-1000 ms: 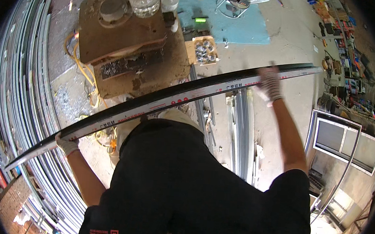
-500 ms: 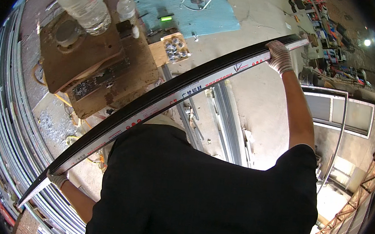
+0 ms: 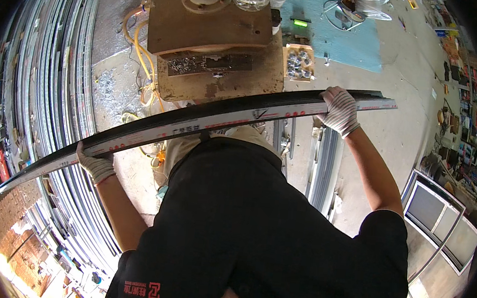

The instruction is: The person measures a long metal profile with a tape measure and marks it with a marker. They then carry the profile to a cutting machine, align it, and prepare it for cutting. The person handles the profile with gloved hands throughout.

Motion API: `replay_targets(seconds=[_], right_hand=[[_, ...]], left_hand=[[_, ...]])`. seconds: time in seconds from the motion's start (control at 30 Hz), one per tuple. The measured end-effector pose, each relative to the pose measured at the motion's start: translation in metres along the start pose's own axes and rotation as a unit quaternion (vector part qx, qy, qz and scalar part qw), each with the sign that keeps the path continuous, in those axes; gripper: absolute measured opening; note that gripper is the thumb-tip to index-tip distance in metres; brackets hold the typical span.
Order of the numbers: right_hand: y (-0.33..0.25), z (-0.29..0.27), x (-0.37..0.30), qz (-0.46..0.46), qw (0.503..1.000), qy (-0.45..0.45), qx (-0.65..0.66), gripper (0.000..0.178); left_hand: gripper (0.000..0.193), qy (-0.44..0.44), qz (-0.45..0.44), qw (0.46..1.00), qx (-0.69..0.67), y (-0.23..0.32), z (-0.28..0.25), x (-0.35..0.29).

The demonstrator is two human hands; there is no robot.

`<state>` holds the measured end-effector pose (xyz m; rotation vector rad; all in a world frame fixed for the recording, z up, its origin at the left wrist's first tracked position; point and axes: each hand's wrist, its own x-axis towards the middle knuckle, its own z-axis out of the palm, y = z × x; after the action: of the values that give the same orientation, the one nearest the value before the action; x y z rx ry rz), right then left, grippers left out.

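A long black metal profile [image 3: 213, 112], with white printed film along its near side, spans the view in front of my body. My left hand [image 3: 94, 166], in a striped knit glove, grips it toward its left end. Near its right end, my gloved right hand [image 3: 340, 110] has its fingers wrapped over the top. The profile's left end sits lower in the view than its right end and passes above long metal bars. Just beyond its middle stands a brown metal machine [image 3: 199, 80] with shavings in its slot.
Long metal bars [image 3: 58, 65] lie stacked at the left. A small box of metal parts [image 3: 300, 63] and a blue mat [image 3: 344, 42] are beyond the machine. Grey profiles [image 3: 326, 162] lie on the floor at right, near a window frame [image 3: 442, 218]. A yellow hose [image 3: 144, 55] hangs beside the machine.
My view has turned, so the machine now stands straight ahead. The profile has swung closer to level across the view, and both hands still grip it.
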<state>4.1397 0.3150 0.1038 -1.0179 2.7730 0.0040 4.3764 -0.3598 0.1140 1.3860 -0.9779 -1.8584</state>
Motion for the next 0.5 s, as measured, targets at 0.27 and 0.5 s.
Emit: replay_targets(seconds=[0.27, 0.5], right_hand=[[0.012, 0.009, 0.049, 0.079, 0.996, 0.044, -0.012, 0.049], [-0.016, 0.018, 0.060, 0.103, 0.994, 0.038, -0.014, 0.046]], left_hand=[[0.042, -0.041, -0.084, 0.995, 0.032, 0.020, 0.001, 0.105], [0.032, -0.026, -0.104, 0.993, 0.052, 0.016, 0.003, 0.170]])
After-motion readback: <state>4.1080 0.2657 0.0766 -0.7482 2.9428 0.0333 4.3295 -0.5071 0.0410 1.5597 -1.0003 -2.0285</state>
